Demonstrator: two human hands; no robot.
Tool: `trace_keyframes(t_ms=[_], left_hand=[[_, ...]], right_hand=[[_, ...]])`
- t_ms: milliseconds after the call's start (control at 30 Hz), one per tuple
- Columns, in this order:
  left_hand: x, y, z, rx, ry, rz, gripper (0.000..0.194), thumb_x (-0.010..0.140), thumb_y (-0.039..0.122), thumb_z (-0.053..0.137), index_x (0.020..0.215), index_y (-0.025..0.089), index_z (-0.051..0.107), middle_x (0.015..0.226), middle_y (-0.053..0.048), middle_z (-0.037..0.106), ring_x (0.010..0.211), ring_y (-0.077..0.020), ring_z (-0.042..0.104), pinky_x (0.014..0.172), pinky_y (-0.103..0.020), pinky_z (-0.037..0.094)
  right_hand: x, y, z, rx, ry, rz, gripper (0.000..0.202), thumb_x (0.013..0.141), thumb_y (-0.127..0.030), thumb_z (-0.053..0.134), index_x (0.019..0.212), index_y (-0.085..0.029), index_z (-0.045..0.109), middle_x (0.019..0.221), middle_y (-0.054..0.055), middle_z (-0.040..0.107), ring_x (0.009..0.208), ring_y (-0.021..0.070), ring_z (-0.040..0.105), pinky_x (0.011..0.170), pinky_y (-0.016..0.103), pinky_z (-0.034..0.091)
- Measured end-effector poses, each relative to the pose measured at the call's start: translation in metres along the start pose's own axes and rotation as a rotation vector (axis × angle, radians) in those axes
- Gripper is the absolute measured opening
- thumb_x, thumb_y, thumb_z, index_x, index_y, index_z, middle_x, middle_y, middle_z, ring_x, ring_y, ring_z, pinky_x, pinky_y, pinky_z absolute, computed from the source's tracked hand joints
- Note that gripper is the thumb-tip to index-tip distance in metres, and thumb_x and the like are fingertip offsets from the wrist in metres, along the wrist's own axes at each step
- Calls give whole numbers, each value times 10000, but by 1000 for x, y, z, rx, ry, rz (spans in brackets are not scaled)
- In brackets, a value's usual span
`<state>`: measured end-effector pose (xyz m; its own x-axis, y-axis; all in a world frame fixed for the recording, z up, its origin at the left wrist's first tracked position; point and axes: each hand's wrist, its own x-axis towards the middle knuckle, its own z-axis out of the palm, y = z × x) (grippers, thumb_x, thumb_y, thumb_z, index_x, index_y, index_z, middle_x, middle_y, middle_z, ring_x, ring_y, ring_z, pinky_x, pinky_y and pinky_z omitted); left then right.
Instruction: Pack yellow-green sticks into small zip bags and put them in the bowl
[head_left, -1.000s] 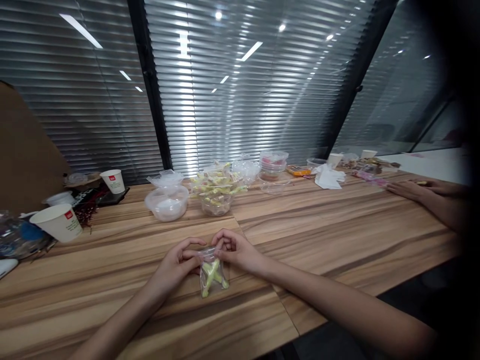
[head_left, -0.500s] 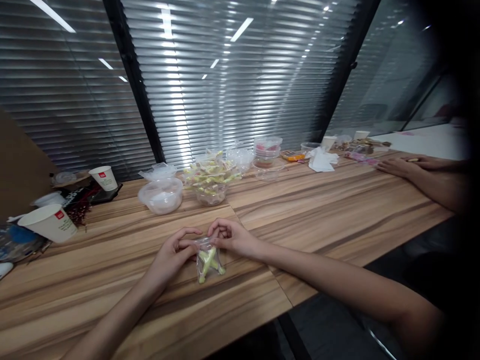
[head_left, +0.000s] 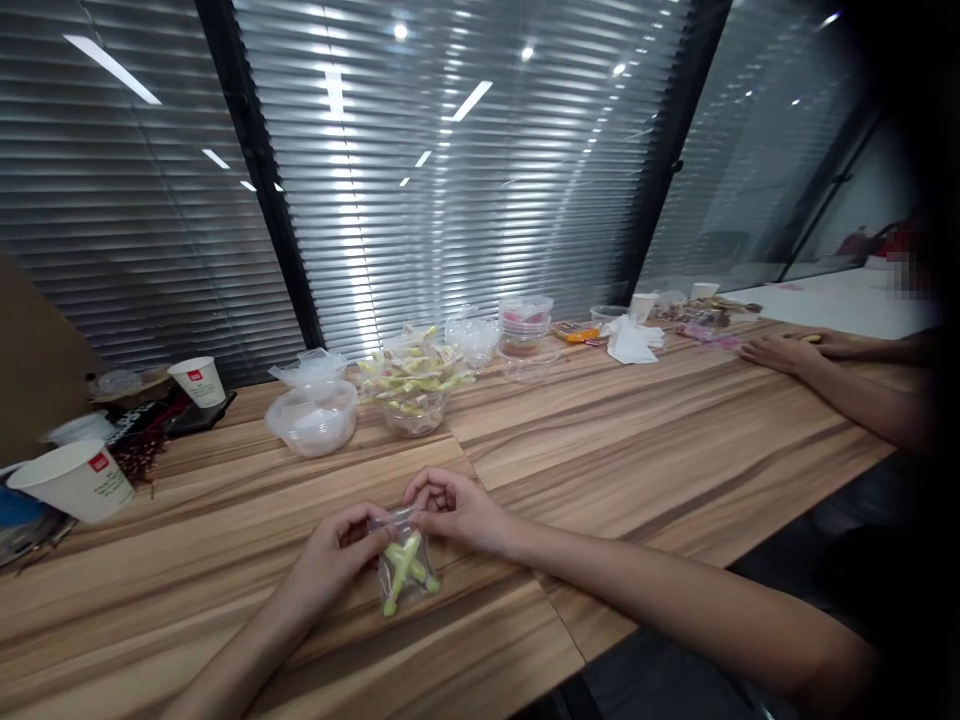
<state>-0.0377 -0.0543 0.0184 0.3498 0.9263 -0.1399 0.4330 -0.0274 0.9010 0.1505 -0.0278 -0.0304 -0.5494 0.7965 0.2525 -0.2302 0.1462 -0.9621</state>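
A small clear plastic bag (head_left: 424, 558) hangs just over the wooden table, its top edge between my two hands. Inside it, yellow-green sticks (head_left: 409, 568) lie crossed in an X shape. My left hand (head_left: 346, 545) pinches the bag's upper left corner between thumb and fingers. On the other top corner, my right hand (head_left: 454, 510) grips with thumb and curled fingers. Beyond my hands stands a clear bowl (head_left: 415, 412) heaped with similar yellow pieces in clear wrapping (head_left: 420, 372). Left of that bowl are nested clear plastic containers (head_left: 311, 418).
Paper cups (head_left: 75, 480) and dark clutter stand at the left. Along the back are stacked clear tubs (head_left: 525, 325), an orange packet (head_left: 576, 332) and crumpled white tissue (head_left: 634, 340). At the right, another person's hands (head_left: 780, 352) rest on the table (head_left: 637, 450).
The view has tilted up a little, so everything sits lower in the picture. Both hands keep hold of the bag's top edge; the bag hardly differs.
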Motion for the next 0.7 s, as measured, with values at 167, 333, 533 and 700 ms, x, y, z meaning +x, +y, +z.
trace_keyframes(t_ms=[167,333,533,700], left_hand=[[0,-3,1,-5,3,33,332,726,438,605,763,110,577,728,-20,551,696,-86,475,653,-171,360],[1,-8,4,4,-4,53,351,715,461,607,726,115,549,704,-12,516,693,-87,453,646,-173,357],[0,-7,6,58,-3,44,353,728,466,582,709,121,509,674,7,468,651,-70,408,599,-157,324],[-4,-7,5,225,5,110,347,778,468,520,717,126,530,696,1,482,676,-78,416,617,-163,324]], right_hand=[[-4,0,3,-18,-73,13,379,762,-415,592,970,-123,468,779,6,476,678,29,416,599,131,320],[-6,-1,6,-141,-58,47,333,760,-397,591,886,-105,492,791,16,494,689,36,423,612,135,333],[-8,-2,3,-220,-87,30,313,785,-396,560,893,-107,512,773,6,488,679,27,410,617,124,337],[-9,1,2,-288,-128,1,353,814,-453,507,940,-123,509,791,4,479,685,28,403,604,123,332]])
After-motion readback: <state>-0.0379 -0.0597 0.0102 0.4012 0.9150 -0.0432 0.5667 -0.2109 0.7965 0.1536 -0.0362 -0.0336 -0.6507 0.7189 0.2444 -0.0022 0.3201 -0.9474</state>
